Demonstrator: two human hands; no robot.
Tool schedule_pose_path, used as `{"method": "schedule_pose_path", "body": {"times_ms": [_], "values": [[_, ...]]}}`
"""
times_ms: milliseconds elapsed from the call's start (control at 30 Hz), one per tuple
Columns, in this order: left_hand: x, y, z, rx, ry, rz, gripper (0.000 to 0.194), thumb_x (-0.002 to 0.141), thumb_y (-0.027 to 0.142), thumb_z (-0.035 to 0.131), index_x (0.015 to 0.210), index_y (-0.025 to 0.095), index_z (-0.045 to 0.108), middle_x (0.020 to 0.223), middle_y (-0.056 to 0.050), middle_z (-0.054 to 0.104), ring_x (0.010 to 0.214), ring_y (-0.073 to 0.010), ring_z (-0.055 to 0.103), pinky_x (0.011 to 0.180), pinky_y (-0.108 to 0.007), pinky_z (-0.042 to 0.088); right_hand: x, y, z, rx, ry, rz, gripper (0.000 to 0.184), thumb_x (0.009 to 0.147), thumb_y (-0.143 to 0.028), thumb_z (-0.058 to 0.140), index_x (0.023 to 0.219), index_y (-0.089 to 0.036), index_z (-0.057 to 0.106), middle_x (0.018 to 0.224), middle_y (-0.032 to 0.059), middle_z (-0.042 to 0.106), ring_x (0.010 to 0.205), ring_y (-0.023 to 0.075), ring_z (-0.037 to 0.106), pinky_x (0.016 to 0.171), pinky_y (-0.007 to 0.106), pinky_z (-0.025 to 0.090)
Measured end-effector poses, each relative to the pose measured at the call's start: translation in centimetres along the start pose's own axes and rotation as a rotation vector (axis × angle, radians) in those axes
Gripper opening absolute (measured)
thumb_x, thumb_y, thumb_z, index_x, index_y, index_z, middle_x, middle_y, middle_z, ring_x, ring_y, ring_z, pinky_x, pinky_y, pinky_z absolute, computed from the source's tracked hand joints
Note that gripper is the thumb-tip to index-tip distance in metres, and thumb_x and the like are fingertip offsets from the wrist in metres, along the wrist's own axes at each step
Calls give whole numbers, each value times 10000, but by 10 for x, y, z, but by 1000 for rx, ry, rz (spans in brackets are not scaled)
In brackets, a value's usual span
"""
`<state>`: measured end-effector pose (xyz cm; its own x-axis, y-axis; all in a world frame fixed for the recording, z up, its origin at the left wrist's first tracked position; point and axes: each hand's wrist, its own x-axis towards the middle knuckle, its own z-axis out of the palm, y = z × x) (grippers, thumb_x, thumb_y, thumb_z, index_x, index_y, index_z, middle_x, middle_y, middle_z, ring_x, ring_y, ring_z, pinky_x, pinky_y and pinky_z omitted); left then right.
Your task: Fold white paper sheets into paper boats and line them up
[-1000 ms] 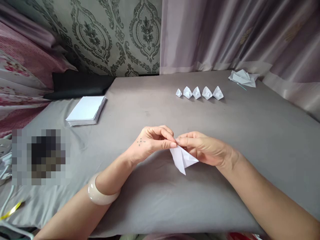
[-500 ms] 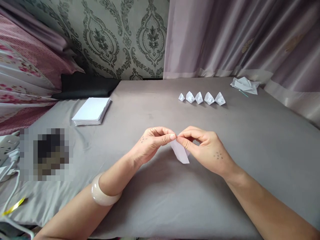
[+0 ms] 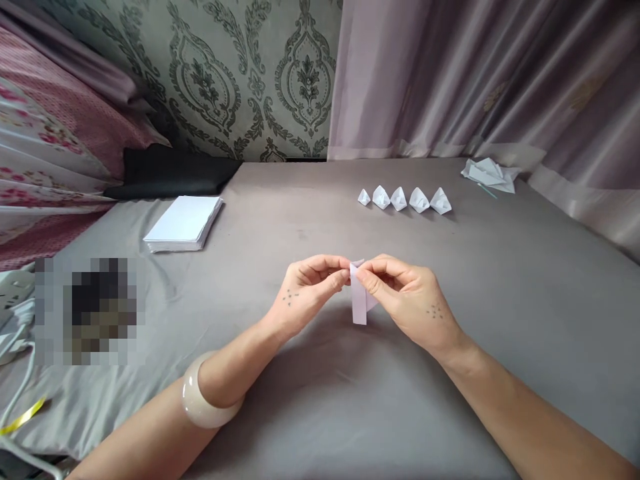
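Note:
A small folded piece of white paper (image 3: 359, 303) hangs upright over the grey cloth surface (image 3: 320, 407), held by its top edge. My left hand (image 3: 307, 293), with a pale bangle on the wrist, pinches that edge from the left with thumb and forefinger. My right hand (image 3: 407, 297) pinches the same edge from the right, fingers curled. Both hands hover at the middle of the surface, fingertips almost touching.
A row of several small folded white paper shapes (image 3: 405, 199) stands at the back. A stack of white sheets (image 3: 184, 222) lies back left beside a black cushion (image 3: 170, 172). Crumpled paper (image 3: 489, 173) sits back right by the curtain. A yellow ribbon (image 3: 23, 417) lies front left.
The paper piece has turned from a slanted, spread shape into a narrow upright strip. Both hands have risen a little and closed in on its top edge.

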<state>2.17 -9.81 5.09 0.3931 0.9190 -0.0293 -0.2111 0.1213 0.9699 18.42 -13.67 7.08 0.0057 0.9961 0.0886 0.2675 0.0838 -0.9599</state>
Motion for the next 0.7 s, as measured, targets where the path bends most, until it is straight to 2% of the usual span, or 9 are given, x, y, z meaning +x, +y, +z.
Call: {"method": "schedule_pose_path", "body": {"times_ms": [133, 267, 433, 533, 600, 700], "values": [[-1, -2, 0, -42, -4, -5, 164, 743, 273, 761, 877, 178, 746, 889, -46, 725, 860, -173, 633, 825, -322, 496, -1, 2, 3, -40, 52, -37, 165, 864, -337, 609, 798, -219, 703, 854, 20, 672, 756, 150, 590, 705, 286, 469], [0, -7, 0, -49, 33, 1, 125, 754, 287, 756, 829, 186, 755, 871, -40, 725, 853, -166, 629, 815, -309, 499, -3, 2, 5, -81, 46, -77, 164, 875, -306, 583, 809, -218, 705, 864, 30, 677, 776, 155, 599, 721, 289, 478], [-1, -9, 3, -58, 67, 8, 103, 751, 292, 758, 793, 197, 757, 849, -28, 716, 842, -157, 615, 801, -298, 487, -2, 5, 3, -1, 43, 92, 184, 823, -385, 647, 800, -204, 671, 839, 39, 691, 765, 163, 619, 702, 296, 498], [-2, -10, 4, -65, 80, 13, 106, 748, 296, 759, 804, 206, 760, 828, -23, 716, 790, -139, 595, 777, -292, 484, 0, 7, 2, 40, 115, 97, 251, 757, -396, 718, 901, -206, 639, 906, 43, 688, 809, 169, 629, 706, 297, 510], [-2, -10, 5, -76, 84, 6, 117, 743, 300, 763, 812, 207, 760, 814, -22, 709, 757, -130, 579, 760, -289, 481, 1, 7, 1, 78, 83, 92, 283, 754, -387, 724, 960, -210, 645, 935, 45, 692, 849, 177, 638, 739, 307, 517], [-1, -9, 4, -78, 89, -15, 122, 736, 309, 768, 762, 193, 744, 732, -10, 667, 701, -113, 543, 720, -268, 463, 2, 5, 0, 143, -16, 124, 209, 792, -392, 685, 895, -211, 691, 870, 40, 711, 828, 183, 651, 749, 316, 519]]}}
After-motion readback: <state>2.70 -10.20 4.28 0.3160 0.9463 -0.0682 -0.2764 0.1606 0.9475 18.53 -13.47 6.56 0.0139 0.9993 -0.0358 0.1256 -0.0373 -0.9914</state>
